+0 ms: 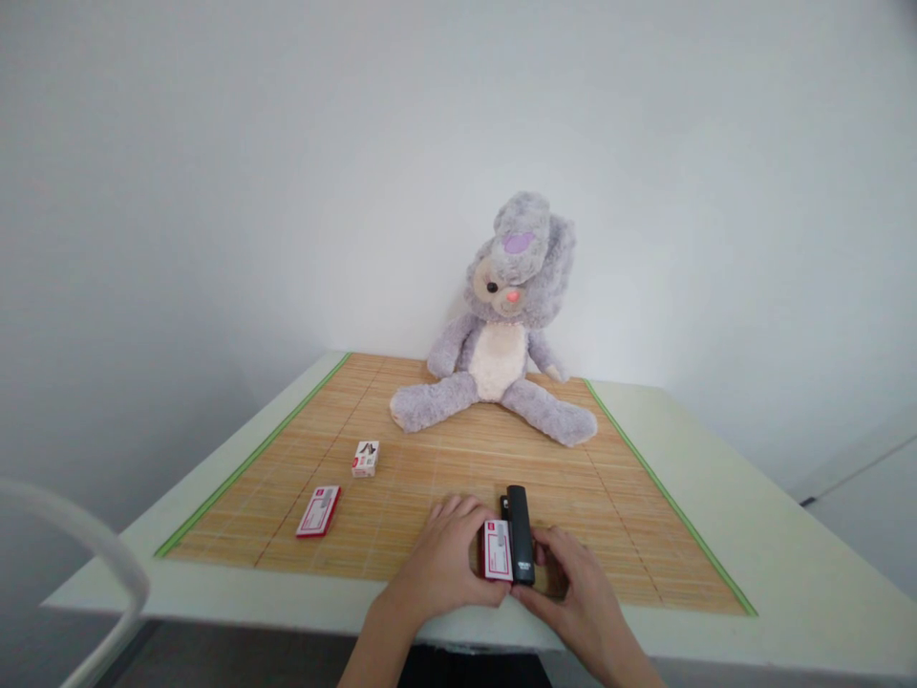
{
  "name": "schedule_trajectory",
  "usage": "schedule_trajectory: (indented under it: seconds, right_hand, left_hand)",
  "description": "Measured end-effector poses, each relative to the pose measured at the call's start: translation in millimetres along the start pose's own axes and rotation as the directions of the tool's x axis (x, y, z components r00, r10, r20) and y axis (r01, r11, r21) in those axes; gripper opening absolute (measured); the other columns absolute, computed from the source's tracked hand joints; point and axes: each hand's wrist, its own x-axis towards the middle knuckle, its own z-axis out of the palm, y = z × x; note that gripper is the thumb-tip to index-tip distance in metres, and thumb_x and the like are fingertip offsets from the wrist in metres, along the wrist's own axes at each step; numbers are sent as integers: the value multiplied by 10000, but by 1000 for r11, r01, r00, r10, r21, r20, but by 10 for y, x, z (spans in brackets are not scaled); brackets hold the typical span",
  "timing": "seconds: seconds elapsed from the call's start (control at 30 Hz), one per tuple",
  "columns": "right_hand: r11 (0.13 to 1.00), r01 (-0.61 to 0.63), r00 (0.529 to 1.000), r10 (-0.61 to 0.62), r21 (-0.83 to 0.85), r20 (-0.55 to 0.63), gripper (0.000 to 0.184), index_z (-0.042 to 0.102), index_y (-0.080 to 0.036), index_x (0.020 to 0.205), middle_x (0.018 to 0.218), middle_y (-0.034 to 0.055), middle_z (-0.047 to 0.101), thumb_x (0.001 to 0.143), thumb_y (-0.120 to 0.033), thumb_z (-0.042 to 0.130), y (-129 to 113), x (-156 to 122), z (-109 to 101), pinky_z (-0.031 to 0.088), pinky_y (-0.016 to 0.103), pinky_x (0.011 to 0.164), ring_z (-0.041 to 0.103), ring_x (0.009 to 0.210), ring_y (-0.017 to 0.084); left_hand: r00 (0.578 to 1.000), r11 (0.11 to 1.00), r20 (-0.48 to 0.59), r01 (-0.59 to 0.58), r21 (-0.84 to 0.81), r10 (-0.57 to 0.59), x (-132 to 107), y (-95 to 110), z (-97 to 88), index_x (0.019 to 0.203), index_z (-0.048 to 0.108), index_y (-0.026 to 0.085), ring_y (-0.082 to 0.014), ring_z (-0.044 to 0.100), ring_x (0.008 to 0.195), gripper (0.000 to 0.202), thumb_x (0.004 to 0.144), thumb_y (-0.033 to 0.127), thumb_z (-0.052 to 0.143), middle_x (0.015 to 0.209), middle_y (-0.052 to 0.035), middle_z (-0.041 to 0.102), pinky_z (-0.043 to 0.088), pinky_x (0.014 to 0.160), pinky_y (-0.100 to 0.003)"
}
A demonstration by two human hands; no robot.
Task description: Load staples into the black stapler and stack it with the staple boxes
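Note:
My left hand [453,554] is closed on a flat red-and-white pack [498,551] with a red-framed label, thumb at its near edge and fingers along its left side. Right beside the pack lies a black stapler [521,535], lengthwise away from me. My right hand [571,585] grips the stapler's near right side, thumb at its near end and fingers curled along it. Pack and stapler sit side by side, apparently touching. A similar red-and-white pack [319,511] lies to the left. Behind that is a small white box [365,459] with red print.
A bamboo mat [422,468] with green edges covers the middle of the white table [716,497]. A grey plush rabbit [500,354] sits at the back against the wall. A pale curved bar [107,545] crosses the lower left, in front of the table's edge.

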Motion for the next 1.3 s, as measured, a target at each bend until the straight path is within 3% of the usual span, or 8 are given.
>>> schedule_trajectory:
  seconds: [0.43, 0.63, 0.7, 0.8, 0.9, 1.0, 1.07, 1.3]
  right_hand:
    - [999, -30, 1000, 30, -18, 2, 436, 670, -253, 1170, 969, 35, 686, 796, -435, 802, -21, 8, -6, 481, 366, 811, 631, 906, 247]
    - [1000, -21, 1000, 21, -6, -2, 453, 669, -254, 1190, 988, 48, 699, 787, -431, 778, 22, -1, 14, 494, 374, 816, 640, 922, 255]
    - [1000, -24, 1000, 24, -5, -1, 467, 671, -257, 1197, 992, 51, 705, 781, -442, 777, 47, -3, 25, 501, 382, 823, 647, 924, 260]
    - [999, -35, 999, 35, -14, -16, 502, 666, -260, 1217, 1001, 52, 712, 770, -455, 786, 73, -6, 37, 508, 397, 841, 655, 929, 265]
    - [999, -34, 999, 34, -21, -20, 506, 662, -260, 1220, 994, 48, 711, 771, -453, 793, 83, -9, 43, 511, 394, 840, 656, 928, 264]
    - [999, -35, 999, 34, -27, -18, 510, 657, -256, 1226, 986, 42, 704, 774, -444, 798, 92, -10, 48, 512, 386, 838, 654, 920, 257]
    - [999, -40, 999, 40, -32, -14, 513, 653, -250, 1228, 991, 41, 699, 776, -443, 798, 100, -10, 52, 510, 387, 841, 652, 923, 254]
    - [999, -41, 999, 42, -34, 21, 521, 633, -255, 1256, 1023, 43, 690, 797, -445, 788, 93, -12, 39, 496, 400, 881, 639, 962, 261]
  left_hand:
    - [1000, 1000, -1, 20, -12, -20, 6, -39, 12, 1073, 648, 295, -280, 554, 1076, 590, 552, 372, 913, 1116, -24, 627, 434, 953, -395]
    - [999, 988, -1, 51, -144, -52, -79, -39, -34, 1504, 453, 348, -343, 460, 1377, 1124, 516, 505, 965, 1495, -76, 498, 382, 1170, -492]
    - [996, 985, -30, 77, -155, -83, -178, -66, -141, 1545, 405, 364, -329, 420, 1437, 1101, 594, 536, 932, 1570, -72, 425, 367, 1205, -484]
    - [982, 992, -140, 124, -35, -128, -380, -251, -468, 1513, 450, 391, -291, 425, 1441, 865, 750, 521, 833, 1562, -41, 438, 363, 1213, -456]
    - [937, 942, -290, 261, 210, -195, -616, -646, -904, 1474, 500, 364, -314, 447, 1408, 714, 830, 575, 723, 1509, -49, 502, 327, 1213, -517]
    - [849, 796, -420, 483, 366, -321, -863, -1100, -1256, 1461, 529, 302, -397, 457, 1370, 799, 772, 665, 710, 1480, -89, 533, 312, 1175, -600]
    - [818, 731, -432, 552, 401, -380, -1018, -1330, -1392, 1484, 518, 283, -422, 473, 1348, 895, 729, 728, 701, 1485, -104, 528, 320, 1157, -606]
    - [890, 824, -254, 448, 347, -378, -1299, -1567, -1579, 1373, 627, 327, -379, 473, 1374, 727, 739, 667, 730, 1524, -66, 508, 370, 1159, -512]
